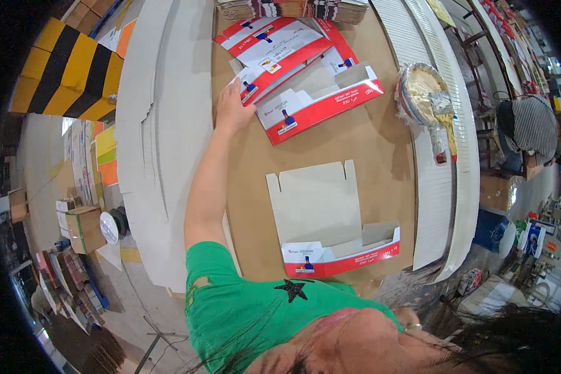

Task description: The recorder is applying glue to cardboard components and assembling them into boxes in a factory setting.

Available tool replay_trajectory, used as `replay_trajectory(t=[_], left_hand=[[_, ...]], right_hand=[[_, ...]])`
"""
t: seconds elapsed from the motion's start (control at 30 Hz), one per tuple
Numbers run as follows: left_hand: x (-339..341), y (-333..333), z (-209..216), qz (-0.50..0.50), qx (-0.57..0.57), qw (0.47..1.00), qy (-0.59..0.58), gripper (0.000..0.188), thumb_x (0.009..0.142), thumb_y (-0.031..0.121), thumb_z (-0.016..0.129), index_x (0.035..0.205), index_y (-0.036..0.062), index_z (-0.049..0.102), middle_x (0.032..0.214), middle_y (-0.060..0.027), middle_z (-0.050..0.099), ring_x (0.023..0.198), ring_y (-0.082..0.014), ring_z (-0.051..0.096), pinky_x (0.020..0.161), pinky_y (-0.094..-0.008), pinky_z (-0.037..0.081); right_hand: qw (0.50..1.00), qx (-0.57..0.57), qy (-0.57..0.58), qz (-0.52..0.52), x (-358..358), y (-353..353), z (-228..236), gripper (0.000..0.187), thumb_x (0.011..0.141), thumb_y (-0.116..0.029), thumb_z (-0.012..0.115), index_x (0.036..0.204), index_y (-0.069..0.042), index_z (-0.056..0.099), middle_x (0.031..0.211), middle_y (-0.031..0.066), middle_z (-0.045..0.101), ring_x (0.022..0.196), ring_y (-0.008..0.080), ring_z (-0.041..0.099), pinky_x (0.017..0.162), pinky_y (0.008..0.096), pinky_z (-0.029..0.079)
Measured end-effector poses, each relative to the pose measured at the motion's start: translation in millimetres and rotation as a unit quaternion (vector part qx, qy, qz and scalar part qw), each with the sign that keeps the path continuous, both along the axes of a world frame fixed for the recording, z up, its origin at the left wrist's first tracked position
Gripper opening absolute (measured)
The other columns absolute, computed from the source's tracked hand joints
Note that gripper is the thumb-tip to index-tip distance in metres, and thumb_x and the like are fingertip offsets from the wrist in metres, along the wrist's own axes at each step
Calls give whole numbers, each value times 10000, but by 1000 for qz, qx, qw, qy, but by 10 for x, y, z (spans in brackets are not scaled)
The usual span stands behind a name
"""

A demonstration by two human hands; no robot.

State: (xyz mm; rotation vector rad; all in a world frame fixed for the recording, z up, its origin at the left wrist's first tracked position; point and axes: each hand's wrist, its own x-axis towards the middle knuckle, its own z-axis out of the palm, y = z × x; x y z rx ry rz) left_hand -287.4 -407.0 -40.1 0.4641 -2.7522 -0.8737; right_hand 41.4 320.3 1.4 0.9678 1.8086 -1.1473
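At the far end of the brown work board (330, 153), my left hand (232, 111) is closed on the left edge of a red-and-white printed carton (274, 53). That carton lies flat among overlapping carton pieces of the same print. Just right of my hand, another such carton (321, 106) lies aslant with its pale inside showing. Close to my body rests a single opened carton blank (318, 206), its grey panel spread away from me and its printed strip toward me. A bit of my right hand (410, 316) shows by my chest, its fingers hidden.
A thick stack of folded cartons (293, 9) stands at the board's far end. On the right, a tub of pale paste (422, 93) has a brush (445, 118) across it. White corrugated sheets (162, 124) flank the board. A yellow-and-black striped block (68, 71) is at far left; a person (533, 128) sits at right.
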Motion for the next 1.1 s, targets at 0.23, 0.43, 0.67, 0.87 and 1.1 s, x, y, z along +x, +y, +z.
replay_trajectory(t=[0.23, 0.43, 0.67, 0.87, 1.1], left_hand=[[198, 119, 519, 49, 96, 994, 26, 322, 810, 101, 486, 1112, -2, 534, 1049, -215, 563, 980, -357, 529, 826, -402, 428], [743, 451, 440, 54, 77, 987, 132, 277, 815, 74, 475, 1062, -28, 548, 1054, -196, 561, 1014, -340, 510, 860, -385, 406], [1106, 934, 518, 139, 133, 979, 68, 385, 794, 76, 501, 1170, -8, 505, 1270, -172, 450, 1247, -312, 335, 1053, -443, 205], [1156, 816, 522, 177, 138, 971, 84, 422, 801, 82, 504, 1210, -13, 460, 1330, -172, 382, 1287, -332, 269, 1071, -445, 174], [894, 760, 498, 113, 101, 988, 41, 539, 770, 124, 521, 1274, -10, 386, 1366, -179, 333, 1311, -362, 200, 1061, -519, 103]], right_hand=[[917, 4, -229, 328, -852, -1426, 771, 278, 842, -268, 574, 817, 6, 616, 635, 104, 632, 540, 170, 626, 509, 310, 512], [890, -82, 348, 282, -2965, -2796, 945, 266, 885, -238, 508, 746, -20, 572, 653, 4, 559, 598, 77, 507, 527, 249, 416], [684, 164, 634, 321, -5088, -3956, 211, 260, 874, -154, 451, 1008, 30, 576, 998, 226, 605, 956, 311, 582, 814, 387, 454], [800, 306, 372, 356, -5588, -4418, -117, 513, 785, -310, 581, 1149, 43, 502, 1179, 284, 493, 1061, 363, 531, 917, 432, 409], [865, 141, 327, 354, -5478, -4361, -52, 454, 703, -273, 702, 1014, 27, 565, 924, 177, 629, 861, 290, 609, 782, 372, 468]])
